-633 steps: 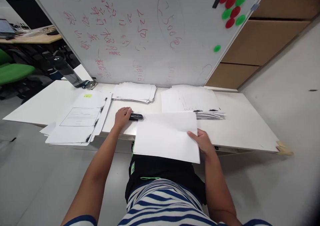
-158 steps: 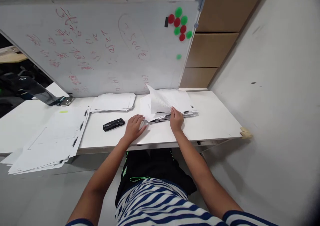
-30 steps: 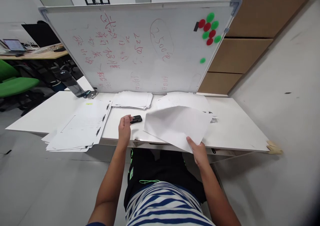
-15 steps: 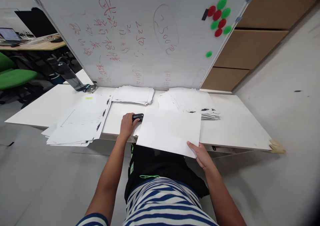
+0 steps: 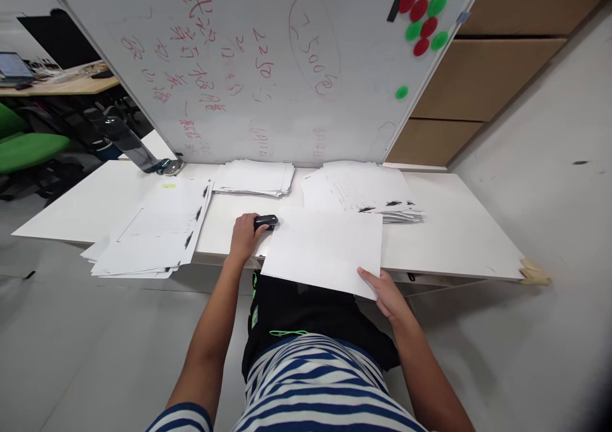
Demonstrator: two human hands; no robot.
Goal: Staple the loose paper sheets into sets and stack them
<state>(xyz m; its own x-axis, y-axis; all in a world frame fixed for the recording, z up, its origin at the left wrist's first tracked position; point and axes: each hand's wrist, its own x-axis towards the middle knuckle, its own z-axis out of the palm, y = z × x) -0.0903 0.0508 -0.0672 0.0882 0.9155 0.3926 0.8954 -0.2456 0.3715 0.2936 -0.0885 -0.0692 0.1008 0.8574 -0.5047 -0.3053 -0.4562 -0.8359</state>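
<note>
My left hand [image 5: 245,233] is closed around a black stapler [image 5: 266,222] at the front of the white table. The stapler's front end meets the upper left corner of a blank white sheet of paper [image 5: 325,247]; whether the corner lies between its jaws I cannot tell. My right hand [image 5: 382,288] pinches that paper at its lower right corner, thumb on top and fingers beneath. The paper overhangs the table's front edge. Whether it is one sheet or several is not clear.
Paper stacks lie at left [image 5: 153,228], back middle [image 5: 253,176] and back right [image 5: 363,187]. A whiteboard [image 5: 277,120] with red writing and magnets stands behind. A dark bottle [image 5: 129,142] is at the back left. The white table [image 5: 459,228] has a taped right corner.
The view has tilted slightly. Both hands keep their grip, and the paper and stapler stay almost in place.
</note>
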